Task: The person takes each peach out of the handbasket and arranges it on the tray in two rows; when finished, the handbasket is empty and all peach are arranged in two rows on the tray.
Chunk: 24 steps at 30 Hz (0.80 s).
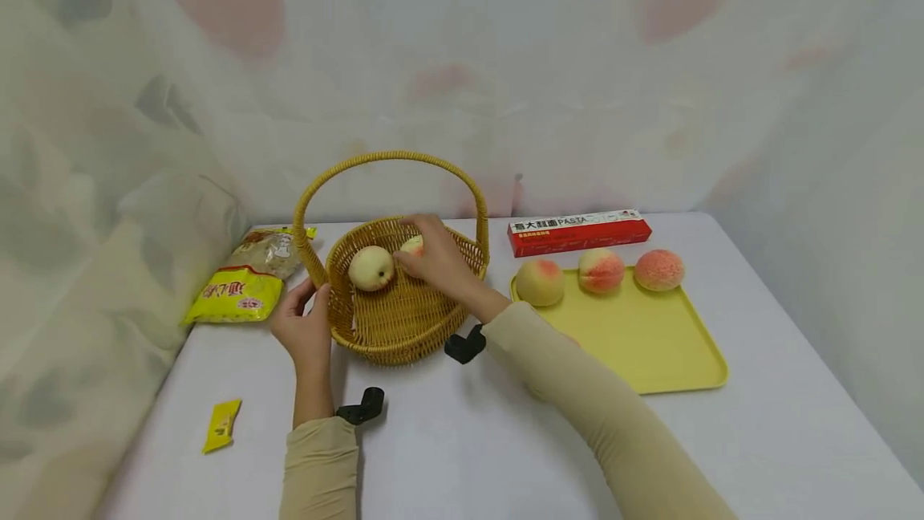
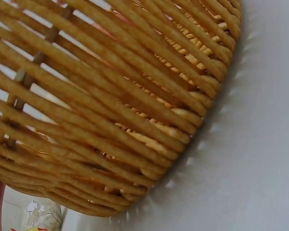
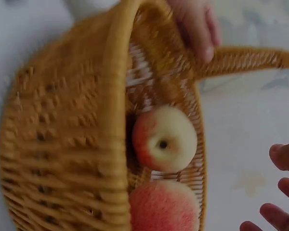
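Observation:
A wicker basket (image 1: 400,355) with a tall hooped handle stands on the table. My left hand (image 1: 305,327) grips its left side at the foot of the handle. Inside lie two peaches: a pale peach (image 1: 371,269) on the left, and a red-and-cream peach (image 3: 164,207) beside it, partly covered by my right hand (image 1: 440,259) in the head view. In the right wrist view, the right hand's fingers (image 3: 284,156) are spread and apart from both peaches. Woven basket wall fills much of the left wrist view.
Right of the basket is a yellow tray (image 1: 650,351) with several peaches (image 1: 601,271), one mostly hidden by my right sleeve. Behind it lies a red pasta box (image 1: 580,233). Food bags (image 1: 241,295) lie at the left, with a small yellow packet (image 1: 221,425) nearer me.

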### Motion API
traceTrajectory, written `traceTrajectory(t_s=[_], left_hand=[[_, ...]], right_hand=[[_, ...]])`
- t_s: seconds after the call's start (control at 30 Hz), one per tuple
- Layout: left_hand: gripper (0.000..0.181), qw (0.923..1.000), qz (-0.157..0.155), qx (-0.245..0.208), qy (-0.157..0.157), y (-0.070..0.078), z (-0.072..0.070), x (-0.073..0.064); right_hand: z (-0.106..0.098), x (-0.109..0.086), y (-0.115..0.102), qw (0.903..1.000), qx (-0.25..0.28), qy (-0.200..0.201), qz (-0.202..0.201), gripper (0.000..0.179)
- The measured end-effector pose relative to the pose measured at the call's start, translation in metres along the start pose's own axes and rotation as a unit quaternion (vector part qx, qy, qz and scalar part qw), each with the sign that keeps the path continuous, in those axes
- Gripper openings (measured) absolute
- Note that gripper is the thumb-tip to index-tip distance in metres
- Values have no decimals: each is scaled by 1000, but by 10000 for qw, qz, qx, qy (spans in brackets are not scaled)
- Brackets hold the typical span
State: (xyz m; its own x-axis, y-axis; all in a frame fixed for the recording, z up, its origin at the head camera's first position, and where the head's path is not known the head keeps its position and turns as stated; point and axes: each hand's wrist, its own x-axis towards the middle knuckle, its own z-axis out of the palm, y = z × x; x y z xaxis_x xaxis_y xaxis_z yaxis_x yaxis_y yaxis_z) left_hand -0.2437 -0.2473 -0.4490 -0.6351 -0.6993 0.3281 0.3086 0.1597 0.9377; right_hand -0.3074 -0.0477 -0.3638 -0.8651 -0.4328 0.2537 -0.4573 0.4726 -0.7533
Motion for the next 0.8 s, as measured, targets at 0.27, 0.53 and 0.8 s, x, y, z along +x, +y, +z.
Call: traceTrajectory(t_s=[0.27,0.53,0.8], left_hand=[[26,9998,30,153,-121,22,-1,-3],[26,9997,-110,77,-192,23,0,-8],[27,9995,-178,234,-89,21,1,-6]], right_hand=[[7,34,24,9925,-264,-561,1051,57],[13,40,40,9816,-839,-1020,1380,62],[19,40,47,9817,-1131,-1015,1146,54]])
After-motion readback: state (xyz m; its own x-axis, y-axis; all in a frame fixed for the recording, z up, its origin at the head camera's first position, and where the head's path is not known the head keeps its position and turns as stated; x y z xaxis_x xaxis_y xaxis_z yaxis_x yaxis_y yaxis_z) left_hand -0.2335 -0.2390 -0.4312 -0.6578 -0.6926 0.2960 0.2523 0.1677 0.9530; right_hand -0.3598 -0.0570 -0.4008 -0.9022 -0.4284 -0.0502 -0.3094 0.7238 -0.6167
